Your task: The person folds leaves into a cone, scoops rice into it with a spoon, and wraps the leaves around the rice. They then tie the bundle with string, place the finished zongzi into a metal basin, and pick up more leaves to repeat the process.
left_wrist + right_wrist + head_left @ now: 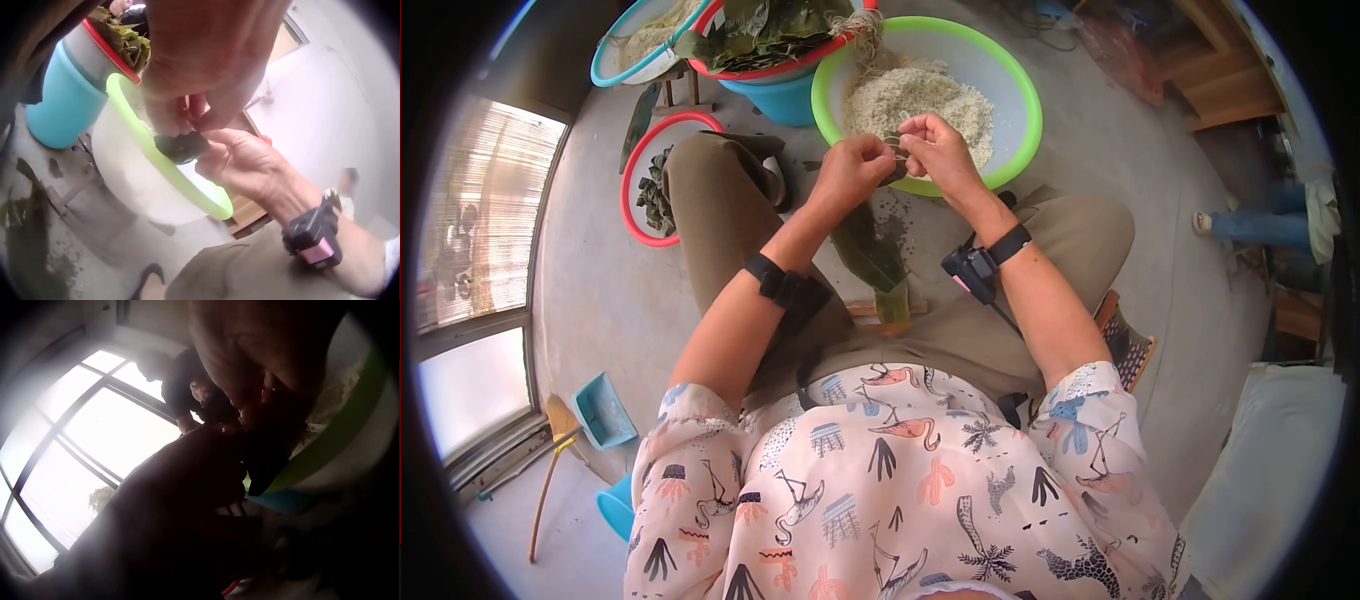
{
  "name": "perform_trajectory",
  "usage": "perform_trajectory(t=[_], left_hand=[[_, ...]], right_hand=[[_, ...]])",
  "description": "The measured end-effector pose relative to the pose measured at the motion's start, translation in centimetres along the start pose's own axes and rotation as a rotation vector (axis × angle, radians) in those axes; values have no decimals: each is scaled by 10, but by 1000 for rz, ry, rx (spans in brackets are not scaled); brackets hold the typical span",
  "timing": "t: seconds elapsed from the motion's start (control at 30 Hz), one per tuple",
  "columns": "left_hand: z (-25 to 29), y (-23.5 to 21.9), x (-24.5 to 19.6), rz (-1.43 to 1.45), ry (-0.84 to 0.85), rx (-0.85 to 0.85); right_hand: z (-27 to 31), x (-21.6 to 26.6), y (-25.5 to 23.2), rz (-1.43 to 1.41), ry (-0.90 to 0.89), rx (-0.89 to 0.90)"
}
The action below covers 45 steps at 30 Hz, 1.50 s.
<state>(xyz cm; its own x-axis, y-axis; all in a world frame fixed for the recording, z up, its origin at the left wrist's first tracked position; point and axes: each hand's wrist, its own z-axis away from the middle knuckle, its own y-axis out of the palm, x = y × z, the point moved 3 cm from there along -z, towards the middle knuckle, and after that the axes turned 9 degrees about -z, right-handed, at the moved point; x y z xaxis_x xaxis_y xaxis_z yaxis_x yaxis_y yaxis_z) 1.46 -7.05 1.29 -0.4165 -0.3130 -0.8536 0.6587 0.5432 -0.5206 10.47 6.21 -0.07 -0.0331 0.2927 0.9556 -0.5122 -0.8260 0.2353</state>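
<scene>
A small dumpling wrapped in dark green leaf [178, 147] is between my two hands, close over the near rim of the rice basin. My left hand [852, 177] pinches at its top, thumb against bent fingers. From the other side, my right hand [943, 158] grips it with thumb and fingertips, its other fingers bent above. A thin pale string shows faintly at the fingertips in the head view. In the right wrist view the dumpling [265, 461] is a dark shape, partly hidden by the fingers. Under the hands, a long green leaf [868, 250] hangs between the knees.
A green-rimmed basin [1028, 95] holds white rice [925, 100]. Left of it, broad leaves [775, 35] fill a red-rimmed basin on a blue bucket [775, 100], with strings [862, 35] over its edge. Wrapped dumplings [656, 195] lie in a red-rimmed basin [632, 205] by the left knee.
</scene>
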Motion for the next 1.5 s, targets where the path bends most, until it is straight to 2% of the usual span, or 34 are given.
perform_trajectory(t=[0.03, 0.07, 0.1, 0.17, 0.27, 0.33, 0.37, 0.43, 0.57, 0.63, 0.67, 0.73, 0.77, 0.83, 0.93, 1.17, 1.27, 1.33, 1.47, 1.5], left_hand=[[1, 3, 11, 295, -352, 182], [3, -1, 12, 407, -363, 213], [2, -3, 14, 403, -360, 214], [-2, -3, 23, 510, -482, 272], [-6, -3, 30, 601, -562, 298], [-6, -1, 36, 682, -618, 304], [-5, 0, 37, 688, -621, 300], [-6, 0, 37, 639, -584, 352], [-5, 0, 38, 629, -550, 369], [-5, -2, 36, 601, -533, 376], [-5, -2, 37, 603, -533, 377], [-5, -2, 38, 611, -540, 366], [-5, -2, 38, 614, -540, 363], [-4, -2, 35, 574, -524, 354], [-5, 0, 35, 595, -505, 362], [-2, -7, 33, 478, -476, 269], [-3, -7, 41, 450, -410, 250], [-2, -8, 37, 266, -317, 223], [0, -9, 28, 253, -228, 163], [1, -10, 24, 154, -164, 167]], right_hand=[[1, 1, 0, 0, -15, 15], [3, 2, -1, -1, -17, 15], [4, 4, 0, -25, -24, 39], [5, 7, -1, -51, -32, 58], [7, 7, 0, 30, 23, 129], [8, 8, 3, 248, -135, 179], [10, 8, 4, 251, -131, 184], [12, 17, 8, 551, -311, 130], [10, 17, 7, 612, -339, 129], [5, 8, 2, 197, 60, 129], [6, 10, 0, 198, 61, 128], [8, 11, -2, -122, 232, 107], [8, 11, 0, -120, 233, 110], [9, 14, 2, 164, 108, 102], [6, 6, 1, 232, 2, 156], [5, 4, -4, 208, 91, 176], [5, 4, -9, 236, 132, 168], [5, 4, -9, 219, 147, 195], [5, 5, -11, 205, 136, 193], [6, 5, -10, 197, 134, 196]])
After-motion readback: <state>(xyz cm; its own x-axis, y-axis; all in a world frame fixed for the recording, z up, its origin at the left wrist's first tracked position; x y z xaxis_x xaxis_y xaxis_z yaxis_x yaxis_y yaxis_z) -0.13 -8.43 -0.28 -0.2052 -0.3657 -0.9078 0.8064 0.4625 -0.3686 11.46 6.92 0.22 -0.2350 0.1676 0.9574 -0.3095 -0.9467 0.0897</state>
